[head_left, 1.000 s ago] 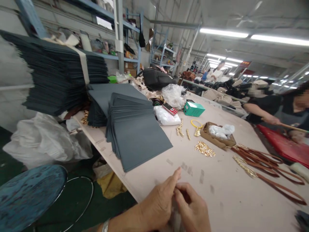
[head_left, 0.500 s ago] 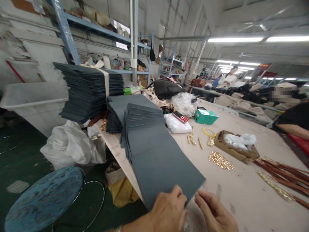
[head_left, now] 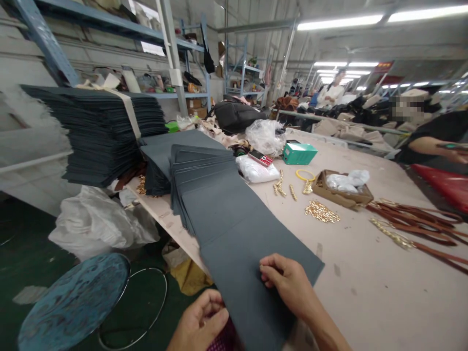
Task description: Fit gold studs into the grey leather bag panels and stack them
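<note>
1. The left hand (head_left: 199, 321) has curled fingers at the dark sheet's (head_left: 252, 243) left edge; I cannot tell whether they grasp it.
2. The right hand (head_left: 288, 280) has its thumb and fingertips drawn together over that sheet; whether they pinch anything, I cannot tell.
3. The sheet lies beneath the right fingers, stretching ahead of both hands towards fanned sheets (head_left: 204, 168).
4. Ahead and right of the right fingers are gold pieces (head_left: 321, 211), then a cardboard box (head_left: 345, 199).
5. Well beyond the left fingers stands a tied stack (head_left: 102, 136).
</note>
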A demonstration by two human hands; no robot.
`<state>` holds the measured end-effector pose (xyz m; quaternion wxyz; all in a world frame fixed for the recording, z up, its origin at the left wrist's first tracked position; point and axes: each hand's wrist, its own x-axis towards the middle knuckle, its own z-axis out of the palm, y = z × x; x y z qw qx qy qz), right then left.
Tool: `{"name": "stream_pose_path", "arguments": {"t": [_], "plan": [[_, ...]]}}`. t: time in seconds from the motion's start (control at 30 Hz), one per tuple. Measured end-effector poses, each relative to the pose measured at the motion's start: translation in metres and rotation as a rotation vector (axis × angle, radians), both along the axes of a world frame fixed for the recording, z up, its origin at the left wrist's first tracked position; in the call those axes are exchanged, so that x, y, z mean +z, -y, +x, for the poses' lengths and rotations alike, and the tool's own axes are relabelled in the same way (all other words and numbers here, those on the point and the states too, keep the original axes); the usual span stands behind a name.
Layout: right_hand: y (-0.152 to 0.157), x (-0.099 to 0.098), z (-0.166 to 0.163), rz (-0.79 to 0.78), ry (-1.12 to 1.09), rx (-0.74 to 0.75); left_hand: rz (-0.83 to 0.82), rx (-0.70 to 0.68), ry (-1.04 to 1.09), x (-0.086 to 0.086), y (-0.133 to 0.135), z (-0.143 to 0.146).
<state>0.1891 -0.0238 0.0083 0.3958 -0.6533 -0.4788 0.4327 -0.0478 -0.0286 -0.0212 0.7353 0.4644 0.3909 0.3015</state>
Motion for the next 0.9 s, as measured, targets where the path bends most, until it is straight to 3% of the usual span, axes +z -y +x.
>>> {"name": "stream_pose_path", "arguments": {"t": [0.1,0.2,0.3,0.57,0.73,0.9], "plan": [[-0.013,0.001,0.000,-0.128,-0.143,0.080,-0.048,0.018,0.206,0.023,-0.009,0.021],[-0.019,0.002,0.001,-0.208,-0.202,0.147,-0.183,0.025,0.240,0.036,-0.018,0.039],[-0.020,0.003,0.001,-0.227,-0.213,0.158,-0.259,0.069,0.186,0.034,-0.024,0.049],[-0.020,0.005,0.001,-0.233,-0.254,0.184,-0.255,0.135,-0.059,0.022,-0.024,0.052],[-0.020,0.000,-0.001,-0.212,-0.258,0.138,-0.169,0.063,-0.121,0.023,-0.024,0.050],[-0.010,0.005,0.002,-0.116,-0.131,0.065,0.261,-0.044,-0.352,0.024,-0.029,0.045]]}}
